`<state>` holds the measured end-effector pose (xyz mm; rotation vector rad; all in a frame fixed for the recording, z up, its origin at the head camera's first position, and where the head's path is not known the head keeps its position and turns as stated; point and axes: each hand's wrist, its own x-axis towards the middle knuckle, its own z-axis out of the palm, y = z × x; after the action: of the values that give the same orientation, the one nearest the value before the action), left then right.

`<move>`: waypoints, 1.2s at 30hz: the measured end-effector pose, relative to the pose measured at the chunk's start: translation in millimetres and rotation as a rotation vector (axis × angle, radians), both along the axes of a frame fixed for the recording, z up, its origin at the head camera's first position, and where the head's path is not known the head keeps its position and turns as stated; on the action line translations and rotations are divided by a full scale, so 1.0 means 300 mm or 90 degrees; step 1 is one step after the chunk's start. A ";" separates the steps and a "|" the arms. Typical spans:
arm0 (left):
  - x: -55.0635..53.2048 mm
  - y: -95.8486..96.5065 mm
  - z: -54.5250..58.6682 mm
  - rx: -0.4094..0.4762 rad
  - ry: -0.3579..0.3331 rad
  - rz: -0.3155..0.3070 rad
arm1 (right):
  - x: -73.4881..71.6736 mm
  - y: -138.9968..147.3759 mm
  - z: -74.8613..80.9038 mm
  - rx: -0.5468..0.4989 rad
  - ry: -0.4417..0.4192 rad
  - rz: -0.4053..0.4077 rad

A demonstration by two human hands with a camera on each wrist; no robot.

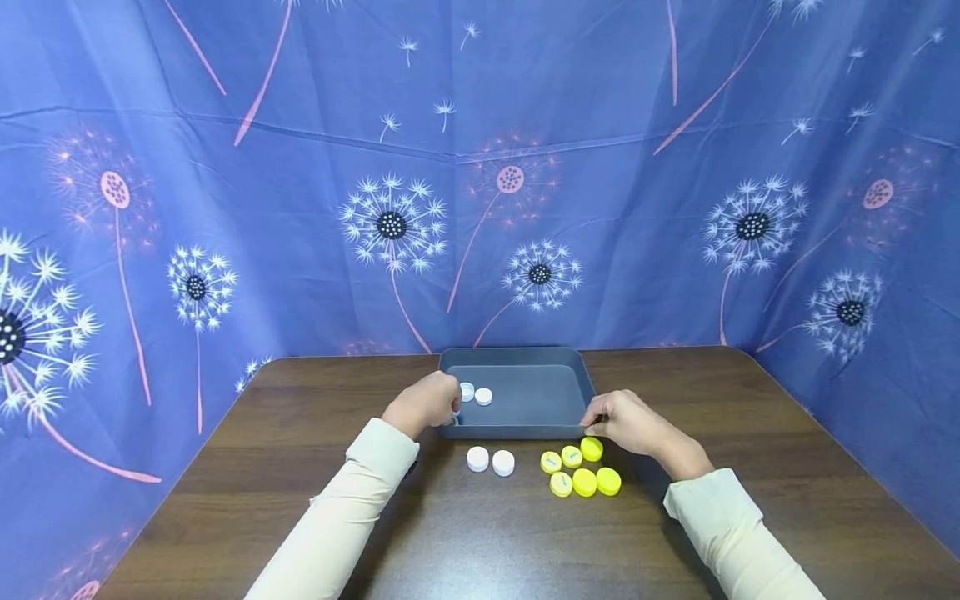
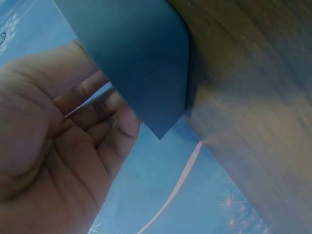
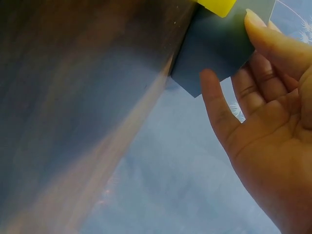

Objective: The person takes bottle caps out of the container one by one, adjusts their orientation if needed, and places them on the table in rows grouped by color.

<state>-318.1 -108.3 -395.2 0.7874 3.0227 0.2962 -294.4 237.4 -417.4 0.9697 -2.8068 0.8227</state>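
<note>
A dark grey rectangular tray [image 1: 517, 432] stands on the table near its far edge. At the tray's front left corner, my left hand [image 1: 429, 402] has its fingers curled over the rim, with a small pale piece of a white bottle cap [image 1: 455, 415] showing under the fingertips. The tray wall hides those fingertips in the left wrist view. My right hand [image 1: 628, 419] pinches the front right corner of the tray, its thumb [image 3: 256, 20] on the outside of the wall. Inside, near the left wall, lie two more white caps [image 1: 483, 397], one hollow side up.
In front of the tray, two white caps [image 1: 503, 463] lie side by side. Several yellow caps [image 1: 585, 482] form two rows to their right, near my right hand. A blue cloth [image 1: 637, 250] with dandelion prints hangs around the brown wooden table [image 1: 315, 467].
</note>
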 end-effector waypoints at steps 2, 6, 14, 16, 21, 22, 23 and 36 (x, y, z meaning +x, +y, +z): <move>0.001 0.006 -0.006 -0.007 0.006 0.006 | -0.001 0.000 0.001 0.000 0.004 -0.003; 0.008 0.015 -0.015 -0.009 0.006 0.012 | -0.001 0.000 0.001 0.003 0.004 -0.009; 0.023 0.028 -0.022 -0.010 0.055 -0.004 | 0.003 0.002 0.012 0.000 0.004 -0.024; 0.027 0.029 -0.024 -0.021 0.069 -0.005 | 0.002 0.002 0.010 -0.003 -0.001 -0.027; 0.036 0.025 -0.034 -0.051 0.077 -0.004 | 0.000 -0.002 -0.001 -0.006 -0.007 -0.024; 0.037 0.023 -0.035 -0.053 0.076 -0.005 | 0.000 -0.004 -0.002 -0.006 -0.007 -0.026; 0.038 0.020 -0.038 -0.054 0.073 -0.008 | 0.000 -0.005 -0.003 -0.006 -0.007 -0.027; 0.042 -0.010 -0.064 -0.046 0.013 -0.058 | 0.007 -0.009 -0.003 -0.003 -0.004 -0.036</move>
<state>-305.4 -111.3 -414.4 0.9251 2.9848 0.1786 -292.2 234.7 -418.2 0.8849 -2.8225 0.8267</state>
